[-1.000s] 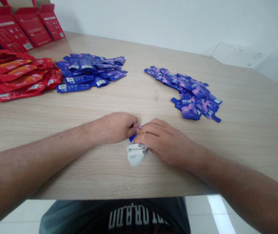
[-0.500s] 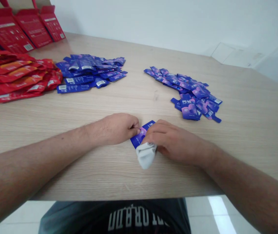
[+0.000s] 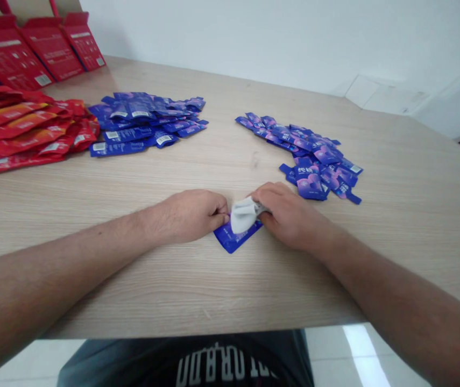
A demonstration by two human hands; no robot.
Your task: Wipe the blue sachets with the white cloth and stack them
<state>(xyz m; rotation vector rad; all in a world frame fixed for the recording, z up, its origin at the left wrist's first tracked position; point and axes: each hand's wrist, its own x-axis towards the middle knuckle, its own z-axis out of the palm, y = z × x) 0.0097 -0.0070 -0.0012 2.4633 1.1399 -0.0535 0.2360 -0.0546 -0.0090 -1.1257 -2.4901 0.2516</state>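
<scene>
- Blue sachet [image 3: 230, 240] — flat on the wooden table [image 3: 230, 290]
- Left hand [image 3: 185, 217] — curled at its edge, grip unclear
- Right hand [image 3: 290, 217] — narrow pinch on white cloth [image 3: 245, 215], just above it

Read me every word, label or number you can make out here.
"纯畅" (probably): large white characters on a blue sachet in the right pile.
Barcodes on the left-pile blue sachets: digits too small to read.
Red cartons: printing too small to read.
Dark shirt: white capitals, upside down, too blurred to read.
</scene>
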